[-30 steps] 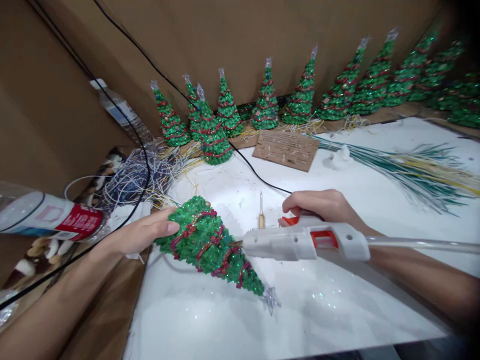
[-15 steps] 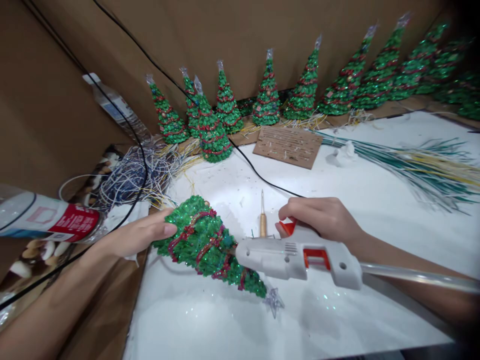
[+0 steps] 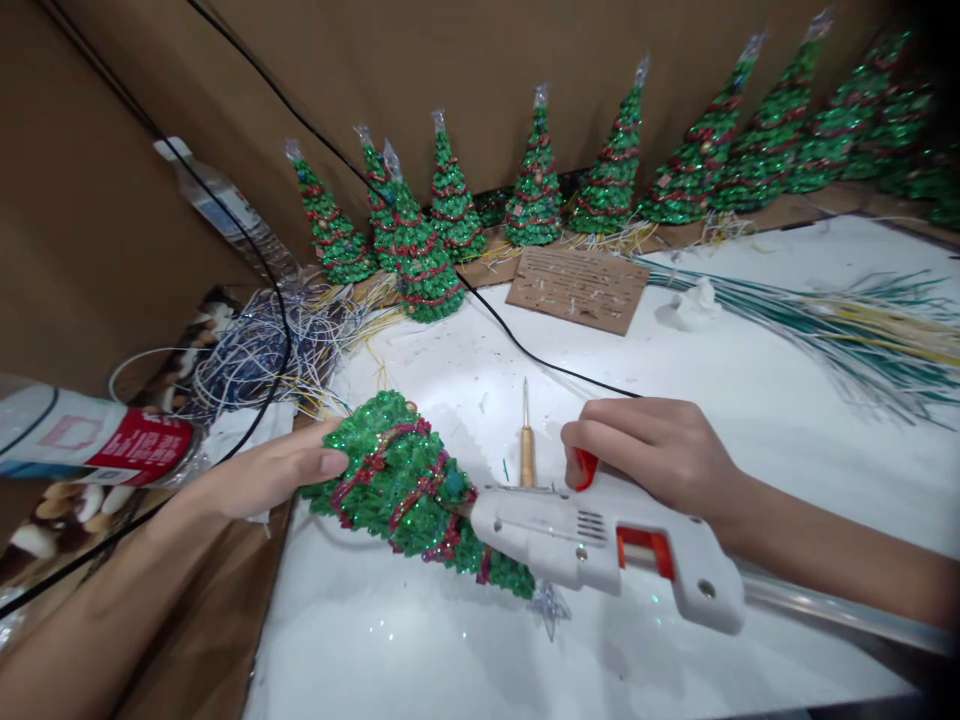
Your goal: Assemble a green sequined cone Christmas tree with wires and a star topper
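My left hand (image 3: 281,468) grips the base end of a small green Christmas tree (image 3: 397,480). The tree is tilted on its side, wound with red garland, and its clear star (image 3: 551,608) points toward the lower right. My right hand (image 3: 660,450) is closed around the handle of a white glue gun (image 3: 540,530), with a finger at the red trigger (image 3: 587,470). The gun's nozzle meets the side of the tree, though its very tip is hidden among the green tufts. A clear glue stick (image 3: 840,605) sticks out of the gun's back.
Beyond the gun lies a wooden-handled awl (image 3: 527,450). Several finished-looking trees (image 3: 534,190) stand along the back, behind a cardboard piece (image 3: 577,290). Wire bundles (image 3: 810,320), tangled wires (image 3: 255,345), plastic bottles (image 3: 150,445) and a black cable (image 3: 517,345) surround the white tabletop (image 3: 420,660).
The glue gun's rear has swung slightly down and right while its nozzle stays at the tree. My right fingers have closed further on the red trigger. The tree barely moves.
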Demonstrator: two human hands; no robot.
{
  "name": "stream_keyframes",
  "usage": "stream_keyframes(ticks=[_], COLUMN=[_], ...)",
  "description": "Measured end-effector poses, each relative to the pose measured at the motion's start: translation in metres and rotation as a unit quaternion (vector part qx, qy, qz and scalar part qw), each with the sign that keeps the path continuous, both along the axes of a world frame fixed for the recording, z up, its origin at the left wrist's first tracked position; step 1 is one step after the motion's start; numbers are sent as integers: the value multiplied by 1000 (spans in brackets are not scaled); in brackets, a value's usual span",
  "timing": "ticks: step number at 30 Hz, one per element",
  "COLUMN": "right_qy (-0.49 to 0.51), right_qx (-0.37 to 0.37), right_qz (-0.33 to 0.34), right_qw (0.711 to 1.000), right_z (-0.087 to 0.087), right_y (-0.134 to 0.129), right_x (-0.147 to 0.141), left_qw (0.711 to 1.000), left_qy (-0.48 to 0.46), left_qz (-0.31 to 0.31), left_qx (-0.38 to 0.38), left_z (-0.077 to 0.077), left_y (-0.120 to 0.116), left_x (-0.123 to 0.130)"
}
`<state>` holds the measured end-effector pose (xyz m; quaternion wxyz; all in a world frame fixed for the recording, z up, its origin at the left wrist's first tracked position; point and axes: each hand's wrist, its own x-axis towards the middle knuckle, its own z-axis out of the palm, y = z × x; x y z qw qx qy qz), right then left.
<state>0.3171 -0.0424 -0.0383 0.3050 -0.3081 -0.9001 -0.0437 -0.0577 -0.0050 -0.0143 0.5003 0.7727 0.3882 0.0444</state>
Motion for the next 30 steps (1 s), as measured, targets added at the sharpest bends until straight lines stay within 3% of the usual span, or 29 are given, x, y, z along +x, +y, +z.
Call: stream_keyframes(ticks=[8, 12, 18, 30], right_qy=[-5, -1, -4, 17], right_qx=[18, 19, 28, 52], right_qz=[2, -2, -10, -3], right_qw=[1000, 1000, 1000, 999], right_z=[-2, -2, -1, 4], right_y=[-1, -1, -3, -8], right_x=[0, 0, -1, -2], left_qw=[999, 998, 999, 996], left_qy=[-40, -43, -38, -49], left_qz=[12, 14, -7, 13], left_qx=[-15, -50, -29, -67], left_z=[-10, -5, -2, 6], left_y=[-1, -1, 0, -4], left_x=[-8, -2, 1, 12])
